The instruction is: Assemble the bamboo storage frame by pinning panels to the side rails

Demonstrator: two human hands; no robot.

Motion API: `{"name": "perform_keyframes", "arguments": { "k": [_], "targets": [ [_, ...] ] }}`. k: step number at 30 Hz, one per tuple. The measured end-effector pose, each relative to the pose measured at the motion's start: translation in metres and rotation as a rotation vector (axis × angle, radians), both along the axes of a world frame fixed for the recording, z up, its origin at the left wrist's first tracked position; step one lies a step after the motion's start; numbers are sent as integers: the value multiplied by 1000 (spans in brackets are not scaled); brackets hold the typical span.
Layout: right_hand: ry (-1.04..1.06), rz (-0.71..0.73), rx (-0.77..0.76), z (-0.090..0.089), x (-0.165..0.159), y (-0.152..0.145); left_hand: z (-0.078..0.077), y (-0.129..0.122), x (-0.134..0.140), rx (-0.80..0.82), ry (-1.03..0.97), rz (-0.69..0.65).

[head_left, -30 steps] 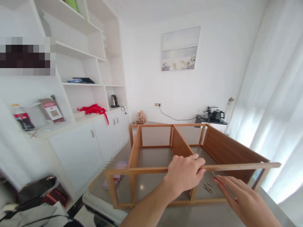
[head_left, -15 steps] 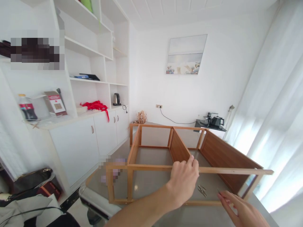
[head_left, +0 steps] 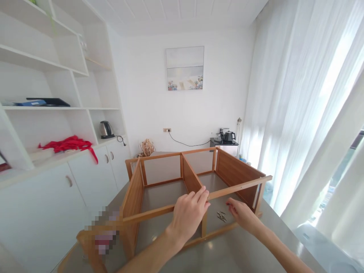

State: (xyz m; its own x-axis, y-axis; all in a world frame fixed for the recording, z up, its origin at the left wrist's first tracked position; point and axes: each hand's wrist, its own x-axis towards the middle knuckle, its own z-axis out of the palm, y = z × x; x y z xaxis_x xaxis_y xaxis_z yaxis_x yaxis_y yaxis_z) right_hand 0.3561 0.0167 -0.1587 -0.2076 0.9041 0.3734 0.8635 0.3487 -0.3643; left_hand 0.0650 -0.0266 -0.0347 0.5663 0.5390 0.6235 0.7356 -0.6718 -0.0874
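Note:
A wooden shelf frame [head_left: 159, 214] lies on the grey table with its panels upright. My left hand [head_left: 189, 212] is closed over its near top rail, where the middle panel [head_left: 191, 174] meets it. A small metal screw head [head_left: 208, 197] shows in the rail just right of my fingers. My right hand [head_left: 241, 213] hovers inside the right bay, thumb and fingers pinched together. Something tiny may be between the fingertips, but I cannot make it out. Just below and left of that hand, several loose screws [head_left: 221, 217] lie on the table.
The grey table [head_left: 227, 254] carries the frame. White shelves and cupboards [head_left: 76, 189] line the left side, with a kettle [head_left: 105, 129] and red cloth [head_left: 69, 146]. A coffee maker and black kettle [head_left: 229, 136] stand at the back right. White curtains [head_left: 273, 94] hang on the right.
The view has swung right. My right hand has moved forward and inward, from the near rail to over the loose screws' far side. My left hand keeps its hold on the rail.

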Motion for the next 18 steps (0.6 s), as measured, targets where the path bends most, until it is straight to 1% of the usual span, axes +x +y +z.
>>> {"name": "perform_keyframes", "arguments": {
  "k": [1, 2, 3, 4, 5, 6, 7, 8, 9, 10, 11, 13, 15, 18],
  "targets": [
    [-8, 3, 5, -5, 1, 7, -9, -3, -1, 64, -51, -33],
    [-18, 5, 7, -10, 1, 13, -22, -7, -2, 139, -102, -101],
    [-28, 4, 6, -16, 2, 18, -38, -11, -3, 193, -150, -176],
    [-38, 3, 4, -21, 3, 23, -57, -15, -3, 239, -210, -253],
    [-47, 1, -2, -25, 4, 26, -77, -18, -3, 249, -266, -327],
    [-57, -1, -9, -29, 5, 28, -97, -19, -3, 233, -258, -424],
    [-66, -5, -19, -33, 6, 30, -116, -18, -2, 155, -262, -426],
    [-75, -11, -31, -36, 7, 32, -131, -16, -2, 58, -262, -360],
    [-84, -20, -45, -38, 8, 33, -142, -12, -3, -54, -263, -251],
    [-91, -33, -59, -40, 8, 35, -148, -8, -3, -177, -292, -125],
    [-96, -50, -73, -42, 7, 36, -151, -2, -4, -301, -320, -16],
    [-102, -92, -101, -46, 4, 39, -146, 8, -6, -516, -346, 133],
    [-106, -133, -131, -49, 0, 42, -137, 18, -6, -667, -313, 177],
    [-120, -171, -173, -54, -8, 44, -129, 30, -1, -793, -222, 125]
  ]
}}
